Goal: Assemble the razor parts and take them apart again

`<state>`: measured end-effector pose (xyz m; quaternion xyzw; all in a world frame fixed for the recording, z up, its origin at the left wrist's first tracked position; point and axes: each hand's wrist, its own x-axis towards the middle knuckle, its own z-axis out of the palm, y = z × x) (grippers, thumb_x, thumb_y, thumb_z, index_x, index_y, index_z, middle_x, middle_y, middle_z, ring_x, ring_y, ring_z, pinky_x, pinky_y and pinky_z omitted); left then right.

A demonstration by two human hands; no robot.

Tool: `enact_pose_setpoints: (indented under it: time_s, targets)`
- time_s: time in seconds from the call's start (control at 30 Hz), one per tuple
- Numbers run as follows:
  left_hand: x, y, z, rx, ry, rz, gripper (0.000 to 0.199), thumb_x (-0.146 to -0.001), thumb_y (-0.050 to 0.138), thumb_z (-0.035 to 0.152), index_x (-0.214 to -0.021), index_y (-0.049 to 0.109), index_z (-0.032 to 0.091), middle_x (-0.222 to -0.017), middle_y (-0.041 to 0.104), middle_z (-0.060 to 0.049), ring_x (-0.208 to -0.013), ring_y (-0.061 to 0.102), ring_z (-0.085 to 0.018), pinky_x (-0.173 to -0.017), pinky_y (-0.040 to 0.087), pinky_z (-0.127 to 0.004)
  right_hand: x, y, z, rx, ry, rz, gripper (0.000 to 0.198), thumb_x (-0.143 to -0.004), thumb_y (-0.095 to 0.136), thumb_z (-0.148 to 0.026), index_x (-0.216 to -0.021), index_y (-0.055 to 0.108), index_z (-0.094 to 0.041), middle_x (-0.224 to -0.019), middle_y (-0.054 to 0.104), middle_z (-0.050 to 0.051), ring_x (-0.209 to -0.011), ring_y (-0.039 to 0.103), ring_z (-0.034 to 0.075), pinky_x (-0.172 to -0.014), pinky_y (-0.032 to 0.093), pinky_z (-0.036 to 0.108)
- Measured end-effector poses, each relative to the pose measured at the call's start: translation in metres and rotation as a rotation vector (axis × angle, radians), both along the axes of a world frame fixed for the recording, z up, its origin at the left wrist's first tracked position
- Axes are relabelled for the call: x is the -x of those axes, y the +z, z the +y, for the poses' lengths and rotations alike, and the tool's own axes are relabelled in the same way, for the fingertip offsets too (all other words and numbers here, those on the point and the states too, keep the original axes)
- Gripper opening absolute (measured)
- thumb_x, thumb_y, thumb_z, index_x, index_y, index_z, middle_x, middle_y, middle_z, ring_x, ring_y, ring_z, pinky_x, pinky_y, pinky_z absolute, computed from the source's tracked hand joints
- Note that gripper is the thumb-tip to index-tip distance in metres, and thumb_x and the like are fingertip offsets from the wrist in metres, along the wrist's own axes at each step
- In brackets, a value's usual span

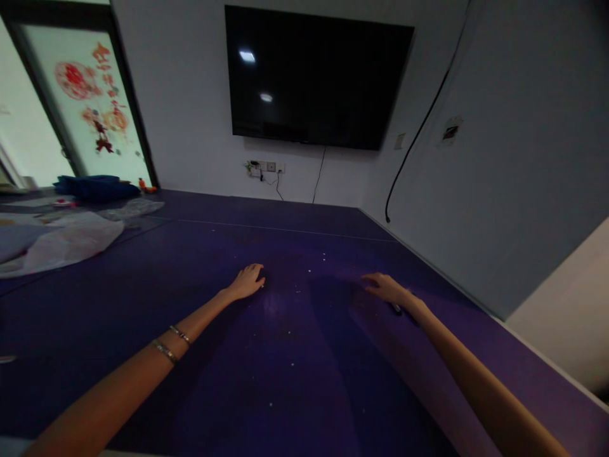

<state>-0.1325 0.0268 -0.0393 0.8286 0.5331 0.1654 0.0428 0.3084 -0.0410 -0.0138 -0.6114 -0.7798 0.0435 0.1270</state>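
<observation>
Both hands are positioned over the purple tabletop (228, 393), spaced well apart and with fingers loosely bent. The left hand (248, 281) is released, its thumb clear of the fingers; no item shows in its grasp. The right hand (386, 289) is likewise released, thumb and fingers parted. The nearest item to it is a small dark object (396, 309), which lies on the tabletop just beside the right wrist, on its near side. White specks (309, 271) are scattered between the hands and toward the near edge. For good control at this position, relax the wrists, work with the fingertips low, and allow clearance between the right forearm and the dark object — a sleeve-free arm can nudge it unnoticed. Visibility is limited: the forearm covers part of the dark object, so its full shape and type cannot be determined. Dim light and blur obscure the fingertips; whether they touch the tabletop cannot be confirmed. At far left, a translucent plastic sheet (76, 241) is cut off by the frame — its contents are indistinct.
</observation>
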Motion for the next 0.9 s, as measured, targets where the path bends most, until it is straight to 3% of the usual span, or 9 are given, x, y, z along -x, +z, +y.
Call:
enact_pose_setpoints:
  time_s: [0.17,0.4,0.9]
  targets:
    - [0.031,-0.016,0.010,-0.018,0.131,0.025,0.048,-0.086,0.035,0.038,-0.125,0.041,0.010,-0.137,0.038,-0.018,-0.127,0.033,-0.029,-0.101,0.029,-0.044,0.037,-0.028,0.001,-0.130,-0.027,0.064,0.046,-0.080,0.050,-0.026,-0.123,0.052,-0.012,-0.120,0.057,0.014,-0.111,0.053,0.023,-0.095,0.038,0.032]
    - [0.036,-0.026,0.008,-0.008,0.180,0.064,0.050,-0.089,0.029,0.040,-0.127,0.041,0.012,-0.139,0.036,-0.017,-0.131,0.027,-0.031,-0.103,0.024,-0.048,0.059,-0.057,-0.002,-0.159,-0.152,0.034,0.049,-0.085,0.041,-0.033,-0.127,0.047,-0.009,-0.124,0.053,0.016,-0.116,0.048,0.026,-0.096,0.037,0.036]
    - [0.033,-0.023,-0.002,-0.086,0.170,0.070,0.047,-0.088,0.031,0.035,-0.128,0.041,0.010,-0.134,0.044,-0.017,-0.128,0.033,-0.029,-0.102,0.028,-0.045,0.061,-0.063,-0.010,-0.179,-0.182,0.010,0.044,-0.087,0.036,-0.036,-0.121,0.055,-0.013,-0.129,0.050,0.014,-0.120,0.044,0.026,-0.099,0.034,0.040]
